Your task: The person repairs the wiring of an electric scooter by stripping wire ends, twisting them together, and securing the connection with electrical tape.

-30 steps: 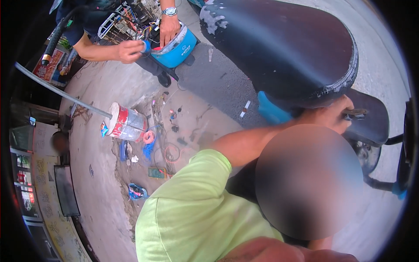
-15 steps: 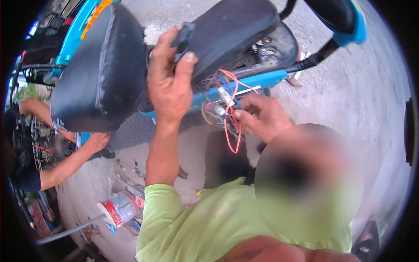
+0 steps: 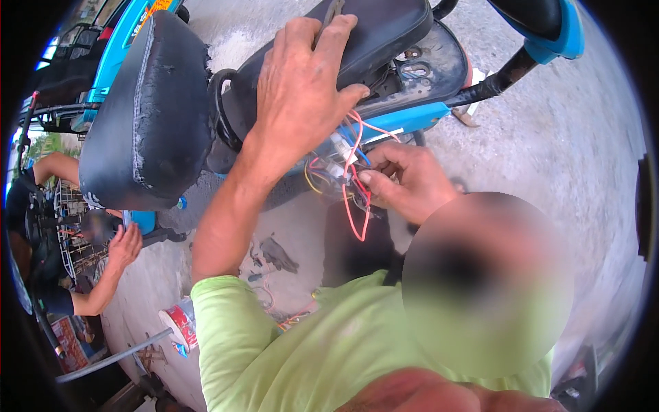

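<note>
My left hand [image 3: 302, 86] reaches over the black seat [image 3: 391, 41] with its back up, fingers stretched and thumb apart. A slim dark tool [image 3: 334, 15] shows between its fingertips on the seat; its kind is unclear. My right hand [image 3: 412, 180] pinches red electrical wires [image 3: 361, 184] between thumb and fingertips, beside the scooter's blue side panel [image 3: 412, 122]. Around that pinch hang a loop of pinkish-red wire [image 3: 353, 218], thin blue and yellow wires, and a white plug connector [image 3: 341, 145].
A second black seat part [image 3: 147, 117] with a worn edge stands at the left. At the far left another person's hand [image 3: 125, 246] rests near a blue part. On the ground lie a red-and-white tub [image 3: 180, 324], a dark rag [image 3: 278, 255] and loose wires.
My left hand has turned over and moved up and right onto the seat; the dark piece it held is no longer visible. My right hand keeps pinching the wires. The other person's hand has shifted left.
</note>
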`<action>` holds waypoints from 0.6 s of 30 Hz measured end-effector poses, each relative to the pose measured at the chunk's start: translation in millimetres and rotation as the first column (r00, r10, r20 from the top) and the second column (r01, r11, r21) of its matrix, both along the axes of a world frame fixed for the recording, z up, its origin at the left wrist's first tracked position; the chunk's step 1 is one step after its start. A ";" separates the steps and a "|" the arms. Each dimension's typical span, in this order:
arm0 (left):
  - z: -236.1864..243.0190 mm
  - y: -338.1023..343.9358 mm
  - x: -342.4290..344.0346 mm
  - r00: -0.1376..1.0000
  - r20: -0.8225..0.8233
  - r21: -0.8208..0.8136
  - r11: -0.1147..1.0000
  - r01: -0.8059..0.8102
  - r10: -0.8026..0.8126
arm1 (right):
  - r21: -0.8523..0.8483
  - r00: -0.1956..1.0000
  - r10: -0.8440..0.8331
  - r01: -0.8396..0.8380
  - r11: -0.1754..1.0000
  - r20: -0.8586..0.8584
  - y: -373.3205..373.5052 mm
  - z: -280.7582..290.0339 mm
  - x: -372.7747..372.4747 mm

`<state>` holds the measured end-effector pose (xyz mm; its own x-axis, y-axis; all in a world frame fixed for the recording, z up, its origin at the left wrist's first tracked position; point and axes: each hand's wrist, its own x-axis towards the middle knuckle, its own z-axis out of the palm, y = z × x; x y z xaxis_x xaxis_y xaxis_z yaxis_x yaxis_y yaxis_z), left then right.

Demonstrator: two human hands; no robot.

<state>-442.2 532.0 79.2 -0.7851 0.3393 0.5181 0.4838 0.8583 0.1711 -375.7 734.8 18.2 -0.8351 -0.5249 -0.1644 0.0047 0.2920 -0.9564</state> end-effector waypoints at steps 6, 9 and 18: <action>2.8 2.3 -6.8 0.997 -0.048 -0.046 0.997 -0.055 0.053 | -0.047 0.998 -0.003 0.006 0.999 0.057 -3.5 -7.7 -0.9; 1.8 -5.3 -6.8 0.997 -0.040 -0.042 0.997 -0.064 0.063 | 0.057 1.000 0.021 -0.023 0.998 0.021 -6.3 -8.1 -6.5; 8.4 -4.8 -0.7 0.999 -0.025 -0.003 0.999 -0.035 0.035 | 0.132 0.951 0.021 0.021 0.991 -0.307 5.1 -19.9 -12.8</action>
<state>-442.9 527.2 87.5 -0.7835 0.3139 0.5363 0.4578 0.8752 0.1565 -388.5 739.8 -1.7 -0.8561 -0.5158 0.0322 -0.2832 0.4162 -0.8640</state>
